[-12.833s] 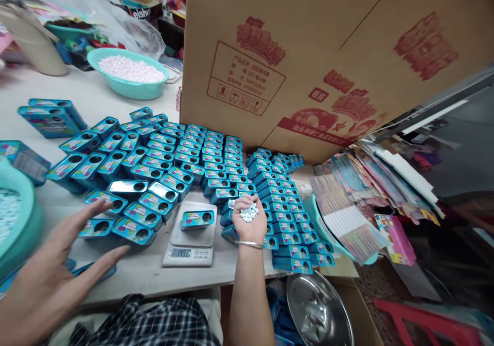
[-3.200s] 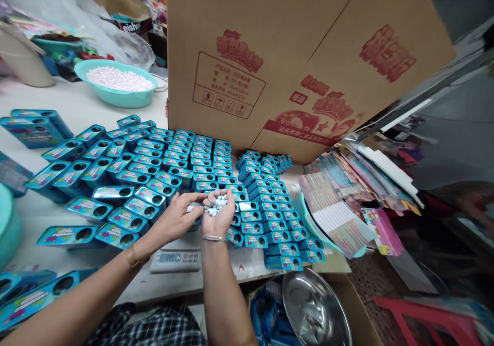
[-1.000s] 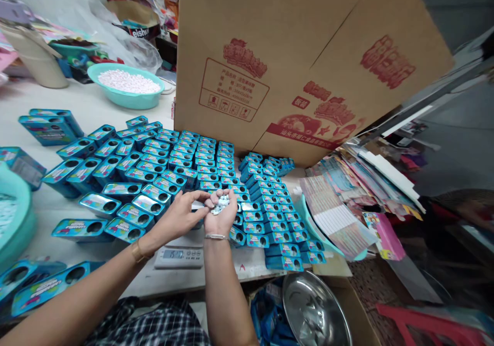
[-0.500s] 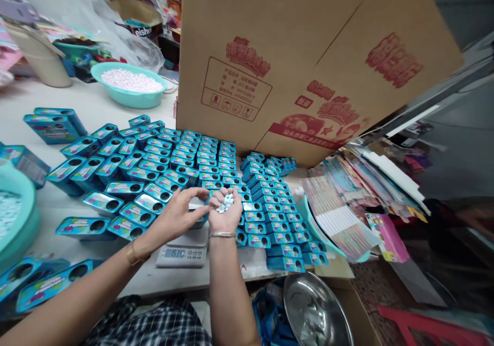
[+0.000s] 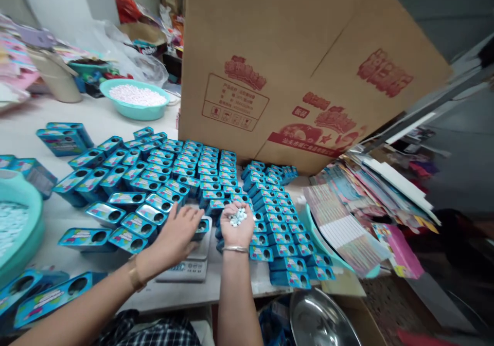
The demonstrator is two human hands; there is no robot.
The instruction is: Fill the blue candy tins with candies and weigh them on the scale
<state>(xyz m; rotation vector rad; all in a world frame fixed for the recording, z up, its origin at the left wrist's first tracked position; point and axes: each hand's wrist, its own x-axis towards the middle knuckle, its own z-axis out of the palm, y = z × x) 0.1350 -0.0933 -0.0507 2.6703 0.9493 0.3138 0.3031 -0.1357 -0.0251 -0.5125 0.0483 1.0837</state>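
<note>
My right hand (image 5: 241, 233) is palm up and cupped around a small heap of pale blue and white candy pellets (image 5: 238, 217). To its left, my left hand (image 5: 174, 239) hovers over a small digital scale (image 5: 193, 270), palm down with fingers stretched out and nothing visible in them. A blue tin (image 5: 202, 226) with a round hole in its top stands on the scale beside those fingertips; whether they touch it I cannot tell. The hand covers part of the scale, and its display is blurred. Rows of similar blue tins (image 5: 210, 179) stand behind both hands.
A turquoise basin (image 5: 34, 222) of pale blue pellets stands at the left edge. Another turquoise basin (image 5: 141, 112) holds pinkish-white pellets farther back. A large cardboard box (image 5: 285, 37) walls off the back. A steel bowl (image 5: 320, 315) sits below the table edge, with papers (image 5: 339, 233) to the right.
My left hand has drawn back from the right hand and turned palm down over the scale. My right hand has shifted slightly right, still cupping pellets. The tin on the scale is now more visible.
</note>
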